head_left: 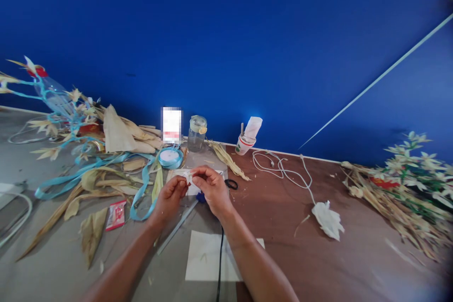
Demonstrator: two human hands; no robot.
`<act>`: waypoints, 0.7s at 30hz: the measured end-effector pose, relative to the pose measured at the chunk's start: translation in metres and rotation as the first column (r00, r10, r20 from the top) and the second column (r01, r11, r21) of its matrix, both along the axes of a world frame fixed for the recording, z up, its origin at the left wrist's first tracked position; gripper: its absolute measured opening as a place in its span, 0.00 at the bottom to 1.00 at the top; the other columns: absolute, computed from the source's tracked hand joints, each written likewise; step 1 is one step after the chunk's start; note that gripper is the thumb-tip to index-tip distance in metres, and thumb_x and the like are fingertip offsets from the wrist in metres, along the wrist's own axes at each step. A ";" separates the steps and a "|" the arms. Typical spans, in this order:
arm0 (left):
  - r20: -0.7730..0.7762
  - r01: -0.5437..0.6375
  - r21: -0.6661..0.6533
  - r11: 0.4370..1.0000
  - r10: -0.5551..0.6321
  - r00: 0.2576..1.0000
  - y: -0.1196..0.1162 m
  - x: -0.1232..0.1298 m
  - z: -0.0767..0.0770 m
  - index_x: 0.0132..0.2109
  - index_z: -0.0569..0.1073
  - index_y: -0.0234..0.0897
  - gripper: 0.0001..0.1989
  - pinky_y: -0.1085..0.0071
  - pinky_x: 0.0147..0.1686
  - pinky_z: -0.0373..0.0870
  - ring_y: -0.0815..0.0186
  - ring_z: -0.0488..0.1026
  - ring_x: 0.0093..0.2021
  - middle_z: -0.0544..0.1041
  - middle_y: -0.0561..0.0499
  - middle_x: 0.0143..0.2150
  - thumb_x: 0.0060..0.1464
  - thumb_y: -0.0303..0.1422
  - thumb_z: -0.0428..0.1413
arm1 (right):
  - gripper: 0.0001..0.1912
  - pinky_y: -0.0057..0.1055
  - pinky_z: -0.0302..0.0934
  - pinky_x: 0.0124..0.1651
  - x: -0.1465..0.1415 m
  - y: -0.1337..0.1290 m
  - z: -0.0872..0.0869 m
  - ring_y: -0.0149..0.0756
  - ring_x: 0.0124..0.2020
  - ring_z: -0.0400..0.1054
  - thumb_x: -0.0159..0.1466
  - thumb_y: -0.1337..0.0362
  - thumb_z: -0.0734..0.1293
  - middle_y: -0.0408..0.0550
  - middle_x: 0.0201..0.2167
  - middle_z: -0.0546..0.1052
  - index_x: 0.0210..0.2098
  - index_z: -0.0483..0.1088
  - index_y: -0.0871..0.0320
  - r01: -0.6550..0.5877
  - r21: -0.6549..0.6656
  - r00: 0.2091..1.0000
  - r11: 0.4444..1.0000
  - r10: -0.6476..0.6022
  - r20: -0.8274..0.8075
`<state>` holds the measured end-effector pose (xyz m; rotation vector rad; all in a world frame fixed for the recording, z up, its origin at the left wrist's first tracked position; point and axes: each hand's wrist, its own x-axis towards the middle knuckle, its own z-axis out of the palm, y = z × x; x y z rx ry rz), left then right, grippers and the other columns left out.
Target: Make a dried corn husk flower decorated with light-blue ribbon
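Both hands meet near the middle of the table. My left hand (170, 198) is closed, its thumb and fingers pinching a small white piece (188, 178). Against the other side of that piece, my right hand (212, 188) is closed too, thumb and forefinger together. What the piece is made of is too small to tell. Beneath the hands lies a white sheet (194, 190), partly covered by them. A dark blue object (201, 197) shows beside my right hand, and black scissor handles (231, 184) lie just to its right.
Dried husks (92, 236), blue ribbon (143, 198) and a ribbon roll (170, 157) lie left. Behind stand a glass jar (197, 134) and a cup (245, 145). White cable (279, 165) and husk flowers (417, 165) are right; paper (205, 259) lies in front, crossed by a black cord (221, 264).
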<state>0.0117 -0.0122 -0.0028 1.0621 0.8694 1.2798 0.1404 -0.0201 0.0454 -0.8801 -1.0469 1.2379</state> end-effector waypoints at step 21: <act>-0.220 -0.141 0.161 0.977 0.175 0.960 -0.002 -0.002 -0.003 0.29 0.70 0.37 0.13 0.73 0.27 0.57 0.70 0.57 0.24 0.63 0.56 0.22 0.53 0.42 0.55 | 0.06 0.26 0.57 0.31 0.011 -0.002 0.010 0.27 0.25 0.64 0.50 0.62 0.72 0.43 0.26 0.75 0.27 0.77 0.58 -0.022 -0.157 0.971 0.987 -0.016 -0.237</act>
